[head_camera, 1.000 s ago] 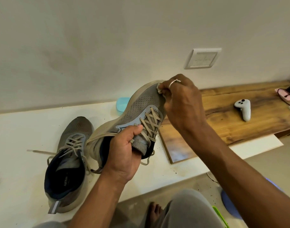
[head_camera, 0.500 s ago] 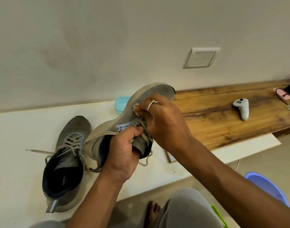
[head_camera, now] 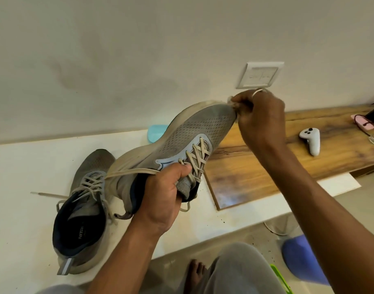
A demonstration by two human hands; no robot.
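Above a white ledge (head_camera: 18,170), against a plain wall (head_camera: 118,49), a grey sneaker (head_camera: 188,132) is held aloft, toe up. Its tongue and collar are gripped by the left hand (head_camera: 160,194). A small wad (head_camera: 231,103) is pinched against the toe by the right hand (head_camera: 261,117). The sneaker is judged light, soft-meshed and stiff-soled, and best held at the collar.

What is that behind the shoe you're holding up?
A pale blue object sits on the white counter by the wall; the raised shoe covers its right side, so I cannot tell what it is.
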